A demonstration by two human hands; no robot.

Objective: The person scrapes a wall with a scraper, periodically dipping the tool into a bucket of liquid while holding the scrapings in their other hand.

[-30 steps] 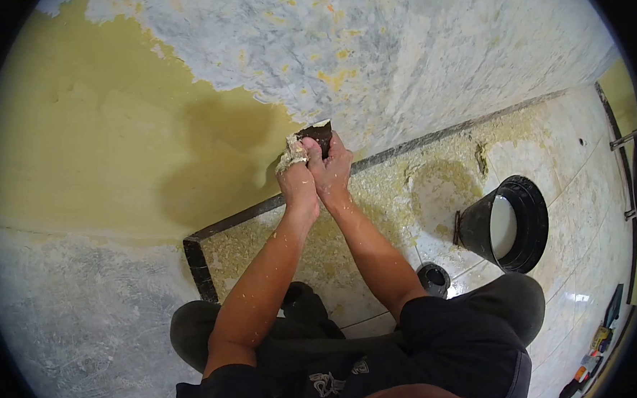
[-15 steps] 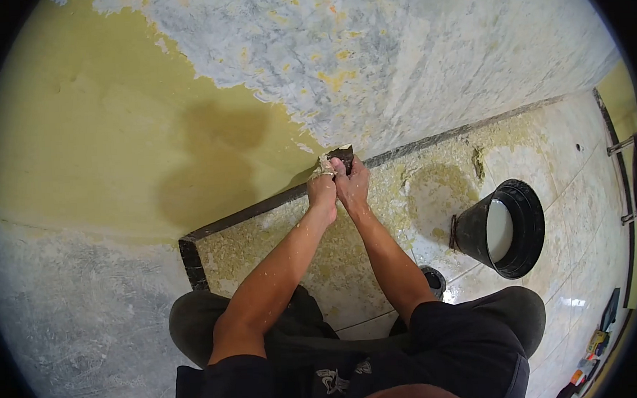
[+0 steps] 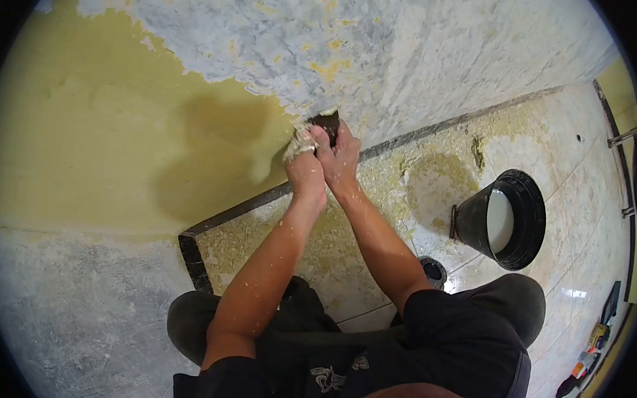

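Note:
Both hands are close together at the lower wall, where yellow paint (image 3: 113,138) meets a scraped grey-white area (image 3: 397,43). My right hand (image 3: 341,154) is wrapped round a dark flat scraper (image 3: 327,125), its edge toward the wall. Beside it, touching it, my left hand (image 3: 305,172) has its fingers closed at the scraper too, partly covered by a clump of pale paint scrapings (image 3: 300,142). Wet flakes stick to both forearms. How the left fingers grip the tool is partly hidden.
A black bucket (image 3: 471,223) holding whitish liquid leans on the floor at the right. Near my knee is a small black round object (image 3: 432,271). Paint flakes (image 3: 263,245) cover the floor along the dark baseboard (image 3: 240,212). Tools (image 3: 596,336) lie at the far right.
Both hands and the scraper have moved up the wall and slightly left. The clump of scrapings over my left hand looks larger.

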